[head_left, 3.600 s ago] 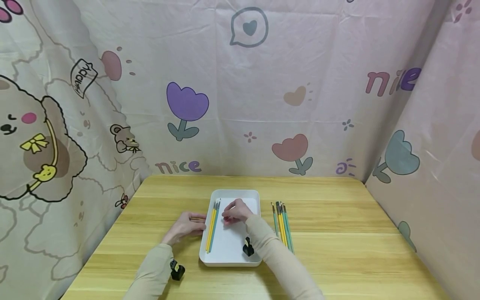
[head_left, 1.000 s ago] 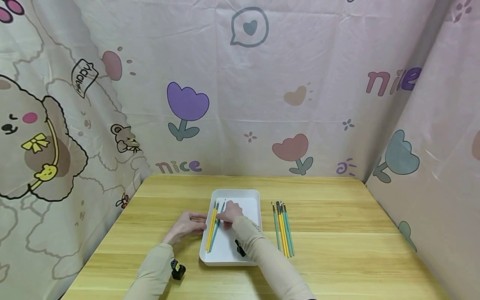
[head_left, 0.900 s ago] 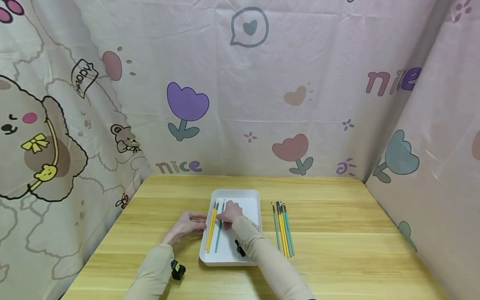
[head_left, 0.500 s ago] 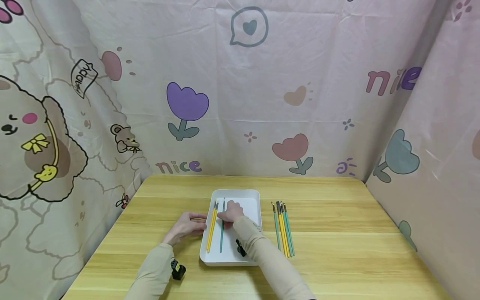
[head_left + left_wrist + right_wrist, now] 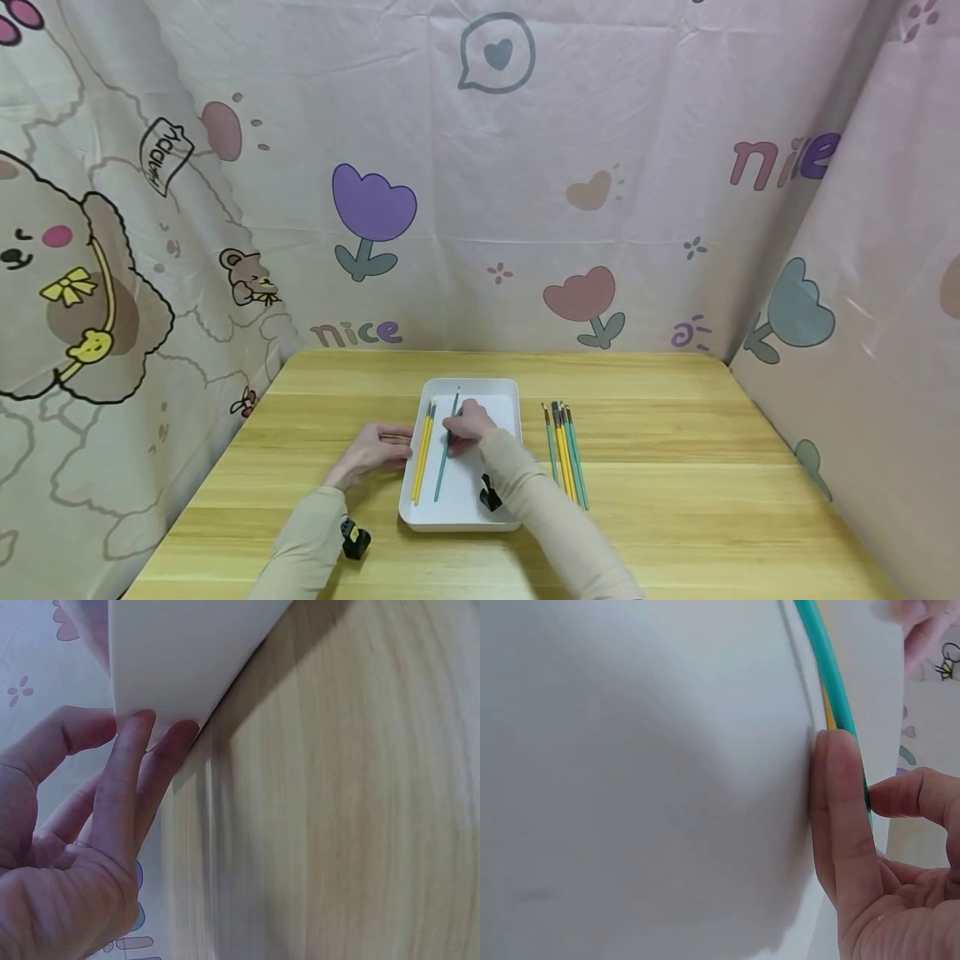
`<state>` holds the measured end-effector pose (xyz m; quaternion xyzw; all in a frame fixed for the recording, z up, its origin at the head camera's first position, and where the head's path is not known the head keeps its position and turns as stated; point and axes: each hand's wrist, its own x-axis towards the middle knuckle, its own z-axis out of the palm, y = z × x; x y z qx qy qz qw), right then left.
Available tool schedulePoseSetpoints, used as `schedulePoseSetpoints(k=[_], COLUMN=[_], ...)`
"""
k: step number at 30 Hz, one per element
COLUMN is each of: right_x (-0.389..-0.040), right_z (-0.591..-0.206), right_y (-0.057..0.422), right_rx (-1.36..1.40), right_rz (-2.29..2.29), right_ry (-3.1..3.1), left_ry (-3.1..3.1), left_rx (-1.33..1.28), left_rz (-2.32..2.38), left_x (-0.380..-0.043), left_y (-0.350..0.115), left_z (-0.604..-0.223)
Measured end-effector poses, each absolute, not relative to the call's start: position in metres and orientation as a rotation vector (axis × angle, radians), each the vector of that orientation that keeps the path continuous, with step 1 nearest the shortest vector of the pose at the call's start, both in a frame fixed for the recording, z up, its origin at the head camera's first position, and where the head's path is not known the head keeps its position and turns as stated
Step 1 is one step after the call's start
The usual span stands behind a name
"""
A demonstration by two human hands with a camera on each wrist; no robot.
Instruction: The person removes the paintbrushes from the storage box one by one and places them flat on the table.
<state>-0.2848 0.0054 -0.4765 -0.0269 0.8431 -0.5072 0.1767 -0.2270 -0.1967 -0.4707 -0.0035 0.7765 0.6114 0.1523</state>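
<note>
My right hand (image 5: 471, 422) pinches a teal paintbrush (image 5: 441, 475) between thumb and fingers, over the left half of a white tray (image 5: 461, 508). In the right wrist view the teal handle (image 5: 829, 664) runs between the thumb and the straight fingers. Left of it, yellow paintbrushes (image 5: 422, 467) lie lengthwise along the tray's left wall. My left hand (image 5: 366, 454) rests at the tray's outer left side. The left wrist view has its extended fingertips on the white wall (image 5: 180, 660), with the thumb at the wall's edge.
Right of the tray, several yellow and teal paintbrushes (image 5: 566, 458) lie side by side on the wooden table (image 5: 675, 483). A patterned curtain (image 5: 480, 167) hangs behind the table and along both sides. Black wrist cameras sit at both sleeves.
The right hand has taken the teal paintbrush from beside the yellow ones and shifted it right. In the last half second its bristle end has swung rightward. The left hand has stayed put.
</note>
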Motion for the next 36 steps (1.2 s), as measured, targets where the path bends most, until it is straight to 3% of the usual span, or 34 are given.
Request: schedulePoseSetpoints(k=[16, 36], right_x=[-0.282, -0.277], right_z=[-0.468, -0.455], right_y=[0.019, 0.050], right_rx=[-0.093, -0.156], right_rz=[-1.653, -1.754], right_ry=[2.024, 2.010], left_ry=[2.210, 2.224], left_rx=[-0.006, 0.012], left_rz=[1.774, 1.760], left_x=[-0.228, -0.229], left_y=[-0.197, -0.198], left_z=[-0.471, -0.472])
